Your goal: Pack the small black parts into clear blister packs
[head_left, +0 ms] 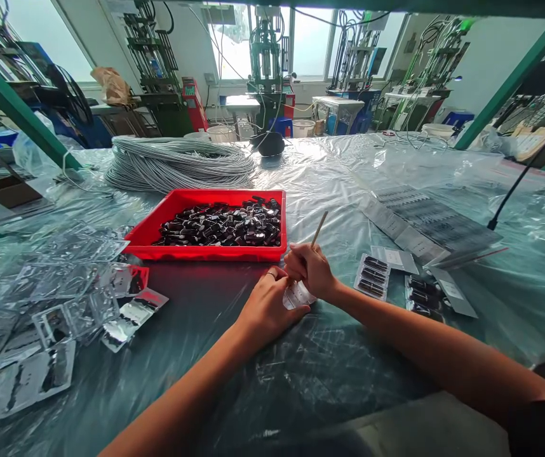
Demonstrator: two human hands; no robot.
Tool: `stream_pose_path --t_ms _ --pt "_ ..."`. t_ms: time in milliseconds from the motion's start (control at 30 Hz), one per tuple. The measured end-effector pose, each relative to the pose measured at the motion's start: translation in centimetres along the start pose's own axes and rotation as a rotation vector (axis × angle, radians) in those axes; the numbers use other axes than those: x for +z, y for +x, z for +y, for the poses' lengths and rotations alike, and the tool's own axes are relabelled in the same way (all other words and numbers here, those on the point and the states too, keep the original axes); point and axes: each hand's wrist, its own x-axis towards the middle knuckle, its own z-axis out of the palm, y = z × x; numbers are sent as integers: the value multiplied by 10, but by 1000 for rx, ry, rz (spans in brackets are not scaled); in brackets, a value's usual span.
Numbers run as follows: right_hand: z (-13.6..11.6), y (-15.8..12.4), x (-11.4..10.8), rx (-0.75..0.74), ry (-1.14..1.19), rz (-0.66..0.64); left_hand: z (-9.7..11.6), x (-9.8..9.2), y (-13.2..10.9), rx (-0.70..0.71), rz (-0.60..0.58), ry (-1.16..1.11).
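My right hand point(311, 271) is closed around a thin tan stick point(320, 227), held like a pen with its upper end pointing up; its lower tip is hidden. Beneath my hands lies a small clear plastic tray point(296, 296) on the covered table. Along its left and near sides, my left hand point(267, 301) grips it, thumb at the near edge. Just beyond my hands stands a red bin point(206, 255) holding many small black parts with shiny metal ends point(225, 223). To the right lie two clear blister trays point(372, 278) filled with black pieces.
Clear plastic shells point(70, 276) and silvery cards point(134, 314) pile up at left. Behind the bin rests a coil of grey cable point(172, 164). Filled packs point(432, 219) form rows at right. Green frame posts point(505, 89) flank the table; machines point(265, 57) stand beyond.
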Motion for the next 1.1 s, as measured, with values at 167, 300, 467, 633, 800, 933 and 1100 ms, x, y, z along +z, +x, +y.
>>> stream_pose_path --t_ms 167,300,467,633,800,933,1100 --pt "-5 -9 -2 111 -26 -34 4 -1 -2 -6 29 30" --pt "-17 -23 -10 309 -70 -237 4 0 -2 20 -11 13" --pt "-35 -15 -24 243 -74 -128 -1 -15 0 53 -57 135" --pt "-48 -7 -29 91 48 -11 2 -22 -3 29 -123 261" --pt "-34 -12 -15 73 92 31 13 -1 -5 14 -52 184" --pt "-17 -14 -3 54 35 113 15 5 -5 0 -52 150" --pt "-4 -14 0 -56 -37 110 14 4 -4 0 -48 136"
